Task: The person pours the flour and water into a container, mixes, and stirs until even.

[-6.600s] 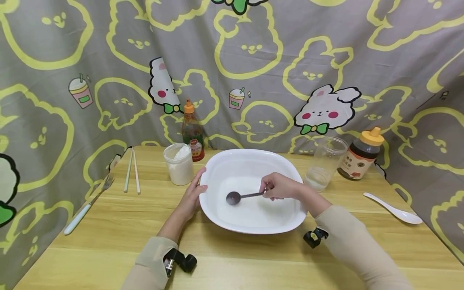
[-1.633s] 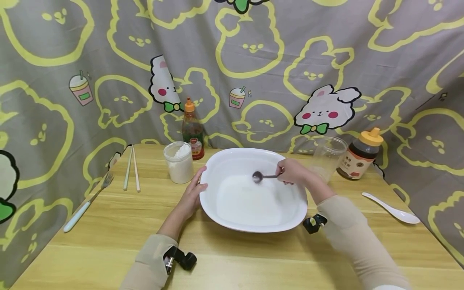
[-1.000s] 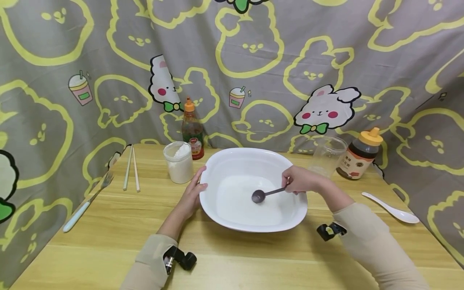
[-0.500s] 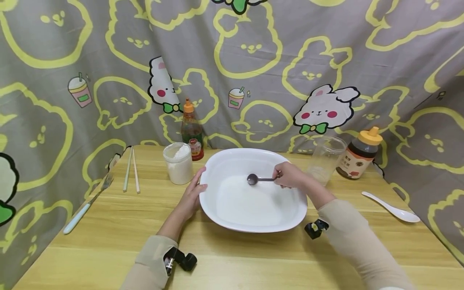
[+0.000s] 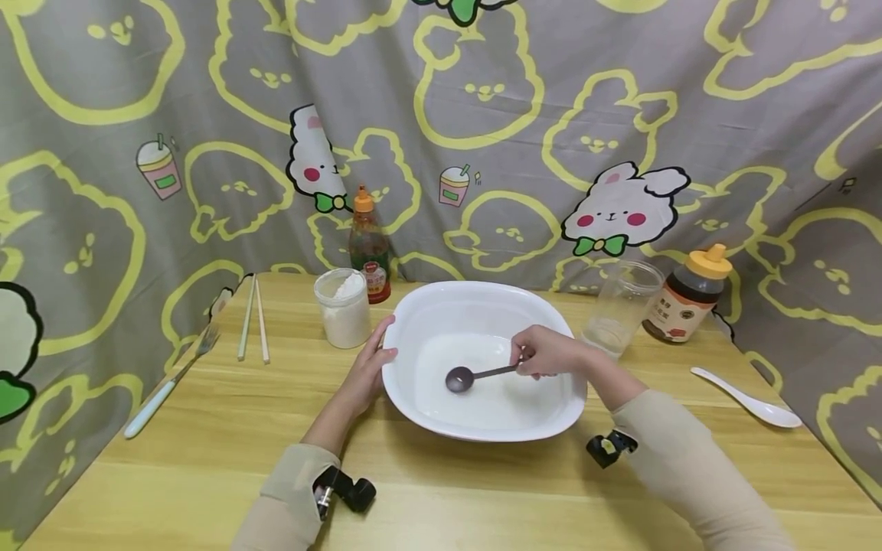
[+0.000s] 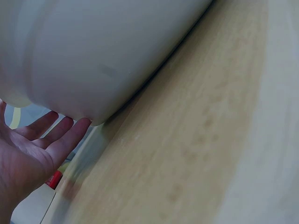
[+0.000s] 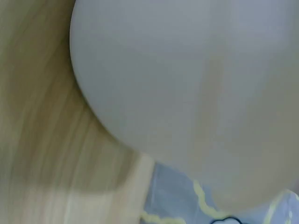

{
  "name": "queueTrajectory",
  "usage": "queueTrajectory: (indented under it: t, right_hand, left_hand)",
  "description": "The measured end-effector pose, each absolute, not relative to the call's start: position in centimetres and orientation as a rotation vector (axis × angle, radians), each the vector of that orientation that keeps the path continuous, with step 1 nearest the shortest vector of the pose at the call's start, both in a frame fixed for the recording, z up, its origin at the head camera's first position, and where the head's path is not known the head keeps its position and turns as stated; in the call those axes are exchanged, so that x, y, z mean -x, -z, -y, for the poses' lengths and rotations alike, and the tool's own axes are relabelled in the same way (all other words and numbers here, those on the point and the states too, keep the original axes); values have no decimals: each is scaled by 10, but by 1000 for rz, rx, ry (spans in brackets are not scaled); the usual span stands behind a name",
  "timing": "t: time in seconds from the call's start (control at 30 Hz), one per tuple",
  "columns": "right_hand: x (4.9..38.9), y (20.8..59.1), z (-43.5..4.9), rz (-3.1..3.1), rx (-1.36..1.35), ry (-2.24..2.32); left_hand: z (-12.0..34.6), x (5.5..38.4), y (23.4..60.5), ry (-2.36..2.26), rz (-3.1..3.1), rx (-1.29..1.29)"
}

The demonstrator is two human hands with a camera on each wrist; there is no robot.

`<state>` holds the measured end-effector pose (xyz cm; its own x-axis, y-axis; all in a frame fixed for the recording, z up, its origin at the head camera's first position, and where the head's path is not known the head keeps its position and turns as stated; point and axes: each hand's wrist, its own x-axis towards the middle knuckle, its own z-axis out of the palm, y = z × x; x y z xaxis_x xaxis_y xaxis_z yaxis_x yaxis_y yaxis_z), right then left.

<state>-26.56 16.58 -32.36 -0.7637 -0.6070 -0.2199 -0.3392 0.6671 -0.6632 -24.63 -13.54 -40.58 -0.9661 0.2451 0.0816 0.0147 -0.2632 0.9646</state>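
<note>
A white basin (image 5: 475, 301) stands mid-table with a thin layer of whitish liquid in its bottom. My left hand (image 5: 365, 367) holds its left side, thumb over the rim; the left wrist view shows the fingers (image 6: 65, 140) against the outer wall. With my right hand (image 5: 551, 353) I pinch the handle of a dark round spoon (image 5: 459, 379), its bowl low in the basin, at the liquid. In the right wrist view the basin's outer wall (image 7: 154, 84) fills most of the picture and hides the hand.
Behind the basin's left side stand a jar of white powder (image 5: 344, 317) and a red sauce bottle (image 5: 370, 252). At right are a clear cup (image 5: 623, 298), a yellow-capped bottle (image 5: 689, 298) and a white spoon (image 5: 747, 398). Chopsticks (image 5: 262, 321) and a fork (image 5: 165, 390) lie left.
The right hand has swept the dark spoon round inside the basin, lately toward the left and nearer the front. The left hand has kept its place on the basin.
</note>
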Motion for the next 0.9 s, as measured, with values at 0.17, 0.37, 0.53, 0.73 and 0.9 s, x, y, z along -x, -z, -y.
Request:
queueTrajectory:
  t: [0.17,0.37,0.53,0.73,0.9]
  right_hand:
    - [259,311,-193,-2569,686,777]
    - [262,308,-203,-2777,580,692]
    - [274,318,-187,-2804,522,763]
    - [284,331,-160,-2706,556,937]
    - [281,338,-150,-2503,688,1007]
  left_hand:
    - [136,247,406,-2357,-1801,-336]
    - [136,247,407,-2360,-1812,-323]
    - [135,246,407,-2357,-1810,-325]
    - [133,246,406,-2365,-1797,-327]
    - [135,246,405,-2371,-1800,-334]
